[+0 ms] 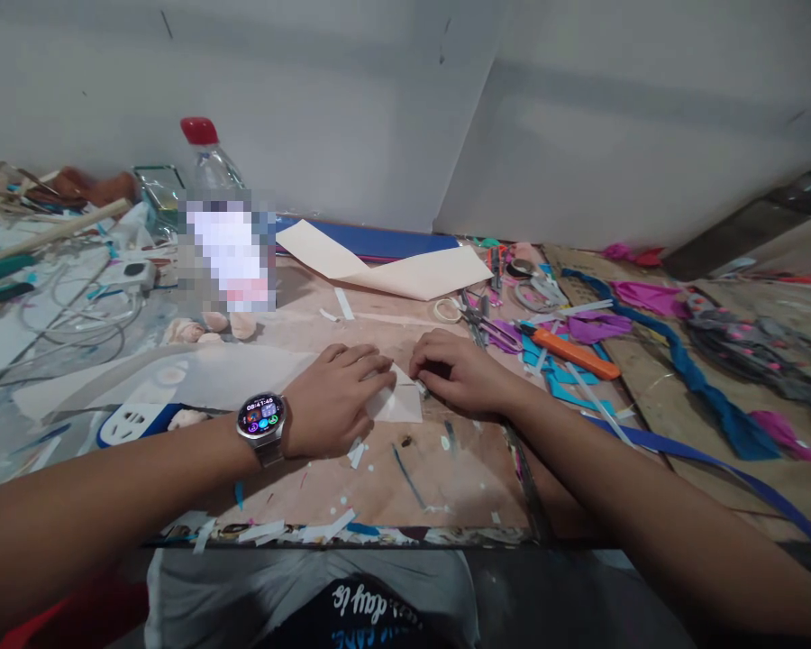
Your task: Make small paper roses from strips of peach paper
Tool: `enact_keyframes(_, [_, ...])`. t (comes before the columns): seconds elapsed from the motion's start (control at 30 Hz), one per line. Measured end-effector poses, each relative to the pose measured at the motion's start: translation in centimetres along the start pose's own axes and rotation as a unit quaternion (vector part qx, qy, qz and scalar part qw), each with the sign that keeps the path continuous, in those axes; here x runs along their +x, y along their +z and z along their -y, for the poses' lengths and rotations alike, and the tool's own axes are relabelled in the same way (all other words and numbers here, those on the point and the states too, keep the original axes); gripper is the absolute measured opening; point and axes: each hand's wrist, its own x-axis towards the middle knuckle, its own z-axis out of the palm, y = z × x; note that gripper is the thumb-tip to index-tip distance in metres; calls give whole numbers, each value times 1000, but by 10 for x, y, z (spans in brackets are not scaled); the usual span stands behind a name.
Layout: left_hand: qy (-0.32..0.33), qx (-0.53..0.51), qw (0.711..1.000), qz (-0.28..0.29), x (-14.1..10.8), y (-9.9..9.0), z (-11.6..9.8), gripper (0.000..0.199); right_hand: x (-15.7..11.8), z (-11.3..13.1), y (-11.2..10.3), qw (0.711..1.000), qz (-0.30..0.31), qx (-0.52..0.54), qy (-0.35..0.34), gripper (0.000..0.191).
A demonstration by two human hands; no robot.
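My left hand (338,397), with a watch (262,419) on its wrist, lies flat on a long white sheet (263,365), fingers stretched out over it. The sheet's right end (398,406) shows past my fingertips. Close by on the right, my right hand (463,371) rests on the table with its fingers curled and thumb and forefinger drawn together by the sheet's end. A small pale bit shows at those fingertips, too small to name. Behind both hands lies a bent cream strip (392,275).
Scissors (490,324) and an orange cutter (574,350) lie right of my right hand. A red-capped bottle (216,171) stands behind a lit, blurred-out screen (226,243). A power strip (132,422), cables (81,311) and scraps crowd the left; blue fabric (689,361) lies right.
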Motion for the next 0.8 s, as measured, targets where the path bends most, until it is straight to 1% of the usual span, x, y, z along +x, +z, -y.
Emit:
enact_keyframes(0.1, [-1,-1,1000,-1,0,0,-1,59,-1,-1,2,999,-13,-15,27,9])
enact_keyframes(0.2, [-1,-2,1000,2,0,-1,-1,58,-1,-2,4,999,-17,-15,37,7])
enact_keyframes(0.33, [-1,3,1000,-2,0,1,-1,60,-2,-3,5,1000,-21,-6,17,12])
enact_keyframes(0.5, [3,0,1000,-6,0,1,0,58,-3,-8,7,1000,-9,-13,-21,20])
enact_keyframes(0.67, [3,-4,1000,-5,0,0,-1,56,-4,-12,10,1000,-8,-16,-23,23])
enact_keyframes(0.8, [0,-4,1000,5,0,0,-1,55,-3,-10,9,1000,-13,-17,-20,22])
